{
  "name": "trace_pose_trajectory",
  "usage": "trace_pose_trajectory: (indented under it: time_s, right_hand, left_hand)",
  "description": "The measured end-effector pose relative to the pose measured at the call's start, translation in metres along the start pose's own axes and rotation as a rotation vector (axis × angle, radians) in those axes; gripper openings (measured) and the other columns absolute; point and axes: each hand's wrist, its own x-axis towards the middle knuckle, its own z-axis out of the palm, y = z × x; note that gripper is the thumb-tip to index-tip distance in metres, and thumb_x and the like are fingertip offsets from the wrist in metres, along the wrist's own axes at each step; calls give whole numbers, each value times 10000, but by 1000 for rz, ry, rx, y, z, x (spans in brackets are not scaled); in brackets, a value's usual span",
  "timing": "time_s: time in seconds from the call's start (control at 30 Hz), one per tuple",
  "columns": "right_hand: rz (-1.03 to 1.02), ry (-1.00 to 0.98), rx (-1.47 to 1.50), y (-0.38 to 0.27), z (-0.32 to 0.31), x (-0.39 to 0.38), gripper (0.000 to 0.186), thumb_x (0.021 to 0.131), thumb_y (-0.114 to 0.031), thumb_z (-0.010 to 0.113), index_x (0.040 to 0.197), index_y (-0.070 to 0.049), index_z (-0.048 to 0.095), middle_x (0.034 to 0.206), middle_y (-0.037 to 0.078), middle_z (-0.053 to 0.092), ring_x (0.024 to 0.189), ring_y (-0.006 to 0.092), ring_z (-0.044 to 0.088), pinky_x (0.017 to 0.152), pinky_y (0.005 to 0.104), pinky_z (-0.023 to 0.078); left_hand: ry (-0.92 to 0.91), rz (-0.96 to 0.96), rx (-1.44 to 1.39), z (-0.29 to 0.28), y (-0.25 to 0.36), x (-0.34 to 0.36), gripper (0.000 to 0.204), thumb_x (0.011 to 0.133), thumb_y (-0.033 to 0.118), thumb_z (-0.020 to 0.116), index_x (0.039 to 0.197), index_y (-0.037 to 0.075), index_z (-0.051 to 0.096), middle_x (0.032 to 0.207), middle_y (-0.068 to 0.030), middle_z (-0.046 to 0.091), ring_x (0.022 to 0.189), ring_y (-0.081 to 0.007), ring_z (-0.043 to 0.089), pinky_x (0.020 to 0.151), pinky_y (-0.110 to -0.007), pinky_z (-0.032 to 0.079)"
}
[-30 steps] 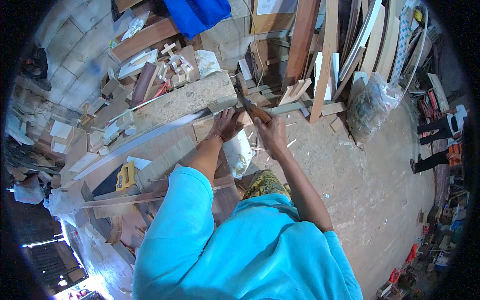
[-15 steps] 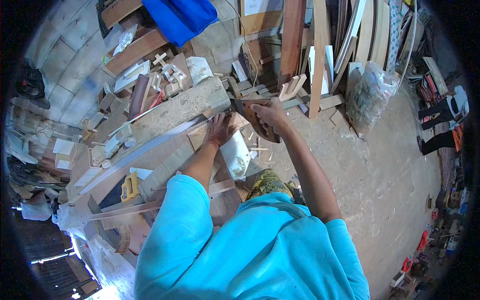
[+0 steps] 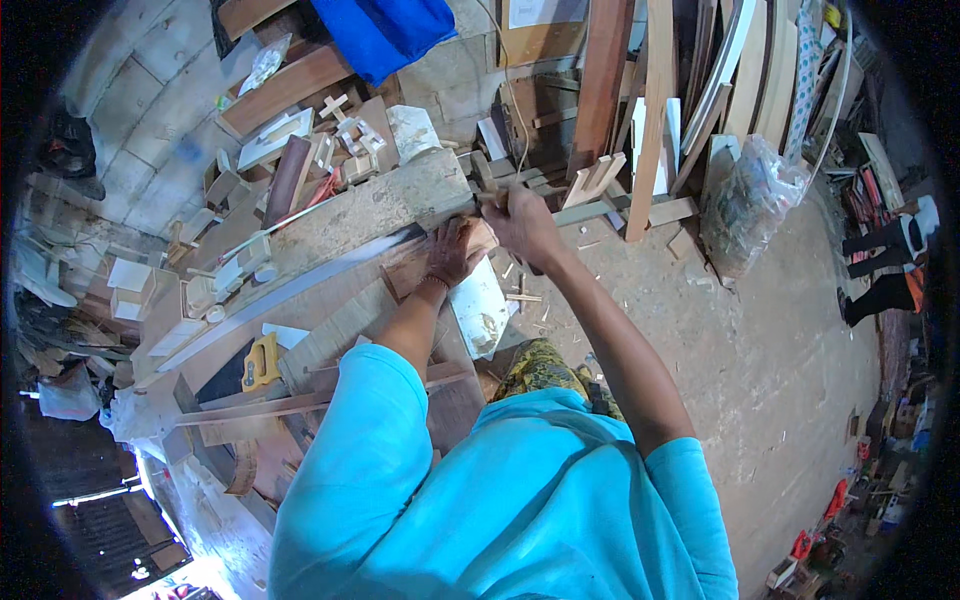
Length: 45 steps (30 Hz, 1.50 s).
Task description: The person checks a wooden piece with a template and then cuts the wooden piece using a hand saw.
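My right hand (image 3: 525, 230) is wrapped round the wooden handle of a handsaw, now mostly hidden by the hand. The blade cannot be made out clearly. Just left of it, my left hand (image 3: 455, 250) presses down with bent fingers on a small piece of light wood (image 3: 484, 240), at the right end of a thick, worn wooden beam (image 3: 370, 205). Below that hand, a white-faced board (image 3: 481, 312) slants down toward my legs.
A yellow-handled saw (image 3: 262, 362) lies among planks on the left of the bench. Small wooden pieces, including a cross (image 3: 333, 106), crowd the back. Tall planks (image 3: 655, 120) lean behind, beside a clear plastic bag (image 3: 752, 205). Another person (image 3: 880, 245) stands far right.
My right hand has moved up and left, closer to my left hand, taking the saw with it. The saw handle, plain before, is now largely hidden. My left hand stays at the beam's end.
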Motion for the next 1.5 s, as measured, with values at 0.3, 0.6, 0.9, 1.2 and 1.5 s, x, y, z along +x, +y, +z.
trace_pose_trajectory:
  time_s: [0.3, 0.6, 0.9, 1.2, 1.5]
  right_hand:
    - [313, -63, 166, -10, 9, -124, 422, 833, -109, 556, 1222, 4, 439, 551, 131, 506, 441, 184, 475, 453, 325, 392]
    - [386, -36, 181, 3, -3, -117, 374, 829, -91, 557, 1177, 4, 462, 597, 145, 515, 540, 137, 510, 496, 292, 420]
    - [489, -108, 222, 2, -33, -52, 257, 767, -152, 611, 955, 23, 594, 710, 279, 576, 680, 409, 592, 593, 444, 460]
    - [384, -191, -50, -35, -35, -48, 351, 755, -123, 578, 1073, 14, 518, 698, 268, 577, 684, 428, 579, 615, 476, 458]
    - [489, -86, 68, -46, -40, -116, 369, 824, -105, 563, 1169, 0, 486, 593, 167, 556, 498, 131, 536, 481, 295, 434]
  left_hand:
    - [-133, -28, 113, -8, -13, -5, 369, 783, 241, 544, 1083, 28, 524, 1198, -121, 444, 1141, -303, 387, 942, -430, 340]
    - [-112, -51, 127, -12, 7, 5, 291, 783, 247, 528, 996, 55, 578, 1204, -75, 455, 1114, -267, 405, 895, -440, 371]
    - [-147, -7, 19, -26, 18, 8, 555, 753, 408, 599, 1173, 66, 479, 1209, -103, 425, 1092, -325, 397, 898, -454, 350]
    - [-82, 0, 3, -20, 16, 11, 568, 753, 393, 595, 1189, 59, 451, 1158, -130, 436, 1084, -328, 389, 888, -464, 349]
    - [-227, -120, 105, -16, 12, 9, 533, 802, 470, 488, 1174, 89, 484, 1195, -93, 405, 1111, -296, 377, 928, -456, 333]
